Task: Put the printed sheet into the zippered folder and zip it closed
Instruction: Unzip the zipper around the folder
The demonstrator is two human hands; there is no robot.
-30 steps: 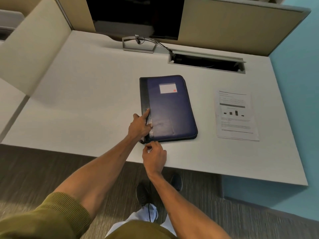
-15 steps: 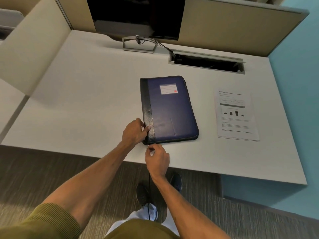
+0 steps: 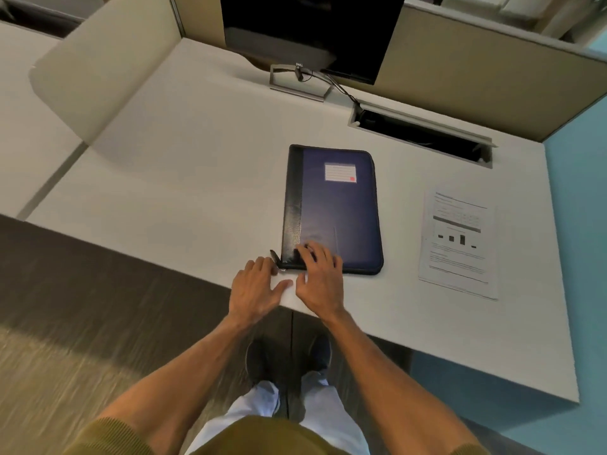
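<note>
A dark blue zippered folder [image 3: 338,211] with a black spine and a white label lies shut on the white desk [image 3: 164,192]. The printed sheet [image 3: 458,244], with a small bar chart, lies flat to its right, apart from it. My right hand [image 3: 320,277] rests with spread fingers on the folder's near-left part. My left hand [image 3: 256,290] lies beside the near-left corner. Its fingertips touch the black zipper pull [image 3: 274,256] that sticks out there, and its thumb is splayed away.
A dark monitor [image 3: 312,34] on a metal stand [image 3: 297,83] is at the back, with a cable running to an open cable slot [image 3: 420,136]. Beige partitions close the back and left. The desk's near edge is just under my wrists.
My right hand left the zipper pull below the corner and moved up onto the folder's cover. My left hand slid from the spine down to the near-left corner. The view shifted.
</note>
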